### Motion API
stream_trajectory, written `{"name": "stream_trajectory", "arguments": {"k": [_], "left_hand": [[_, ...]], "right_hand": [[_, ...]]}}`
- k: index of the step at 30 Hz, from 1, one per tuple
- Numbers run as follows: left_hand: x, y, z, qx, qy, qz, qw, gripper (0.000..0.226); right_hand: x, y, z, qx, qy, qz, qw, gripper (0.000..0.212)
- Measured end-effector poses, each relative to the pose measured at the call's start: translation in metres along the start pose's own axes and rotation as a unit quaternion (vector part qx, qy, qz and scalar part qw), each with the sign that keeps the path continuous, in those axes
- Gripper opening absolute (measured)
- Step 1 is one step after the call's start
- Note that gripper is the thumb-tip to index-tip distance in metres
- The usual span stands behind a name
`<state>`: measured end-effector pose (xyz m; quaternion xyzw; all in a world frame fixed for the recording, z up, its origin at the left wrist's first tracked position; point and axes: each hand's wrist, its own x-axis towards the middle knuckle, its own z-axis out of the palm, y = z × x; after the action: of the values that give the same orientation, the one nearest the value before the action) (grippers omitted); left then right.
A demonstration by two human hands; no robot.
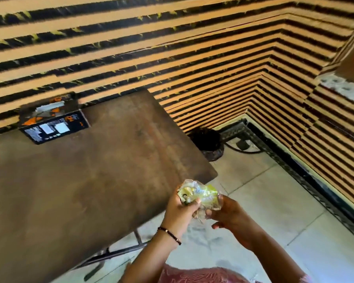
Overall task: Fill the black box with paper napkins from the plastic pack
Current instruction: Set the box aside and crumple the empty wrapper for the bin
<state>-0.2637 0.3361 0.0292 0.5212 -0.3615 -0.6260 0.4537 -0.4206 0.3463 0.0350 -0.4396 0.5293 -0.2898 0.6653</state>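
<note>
Both hands, left hand (179, 209) and right hand (231, 219), have fingers closed on the crumpled plastic pack (200, 198) past the tabletop (90, 180) edge. The black box (53, 121) sits well apart by the wall; a tugged pack could spill napkins onto the floor.

1. Most of the brown table (86, 180) top is seen bare, and a wide open stretch is left between its near edge and the black box (53, 121).
2. The box is set at the far left edge, close against the slatted wall (172, 48), so little room is left behind it.
3. Off the table's right corner, both hands (179, 209) are closed around the crumpled plastic pack (200, 198), over open tiled floor (274, 211).
4. A dark round object (207, 142) is seen on the floor past the far right corner.
</note>
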Motion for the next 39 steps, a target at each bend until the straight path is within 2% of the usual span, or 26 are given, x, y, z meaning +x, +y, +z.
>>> {"name": "stream_trajectory", "arguments": {"k": [4,6,9,11,14,17,18,23,27,30,33,36,39], "left_hand": [[0.003,-0.010,0.061,-0.013,-0.038,-0.038,0.998,0.021],[0.006,-0.009,0.087,-0.021,-0.053,-0.064,0.996,0.019],[0.019,-0.004,0.115,-0.002,-0.046,-0.080,0.996,0.031],[0.032,-0.001,0.130,0.010,-0.035,-0.089,0.995,0.028],[0.055,0.005,0.150,0.018,-0.036,-0.093,0.995,0.018],[0.090,0.010,0.169,0.007,-0.037,-0.091,0.995,0.020],[0.103,0.013,0.174,0.001,-0.031,-0.088,0.996,0.020],[0.193,0.027,0.204,-0.018,0.004,-0.048,0.999,0.029],[0.266,0.030,0.222,-0.005,0.036,-0.036,0.999,0.034],[0.304,0.036,0.229,0.008,0.025,-0.035,0.999,0.034],[0.325,0.043,0.239,-0.009,-0.029,-0.073,0.997,0.046],[0.340,0.043,0.245,-0.094,-0.036,-0.139,0.985,0.022],[0.365,0.041,0.240,-0.132,-0.011,-0.184,0.974,0.019]], "right_hand": [[-0.029,0.008,-0.064,0.006,-0.003,-0.007,1.000,0.060],[-0.039,0.012,-0.090,0.006,0.005,-0.009,1.000,0.058],[-0.042,0.011,-0.118,-0.004,0.043,-0.005,0.999,0.061],[-0.036,0.010,-0.135,-0.021,0.067,0.001,0.998,0.066],[-0.021,0.003,-0.156,-0.054,0.081,0.003,0.995,0.050],[0.003,-0.009,-0.184,-0.095,0.105,0.003,0.990,0.016],[0.012,-0.017,-0.193,-0.111,0.113,-0.002,0.987,0.011],[0.070,-0.070,-0.238,-0.117,0.122,-0.038,0.985,0.025],[0.127,-0.108,-0.260,-0.162,0.079,-0.019,0.984,0.030],[0.171,-0.121,-0.274,-0.242,0.125,-0.036,0.961,0.042],[0.208,-0.119,-0.284,-0.271,0.151,-0.041,0.950,0.049],[0.241,-0.121,-0.293,-0.310,0.152,-0.040,0.938,0.051],[0.277,-0.133,-0.303,-0.338,0.130,-0.036,0.932,0.047]]}}
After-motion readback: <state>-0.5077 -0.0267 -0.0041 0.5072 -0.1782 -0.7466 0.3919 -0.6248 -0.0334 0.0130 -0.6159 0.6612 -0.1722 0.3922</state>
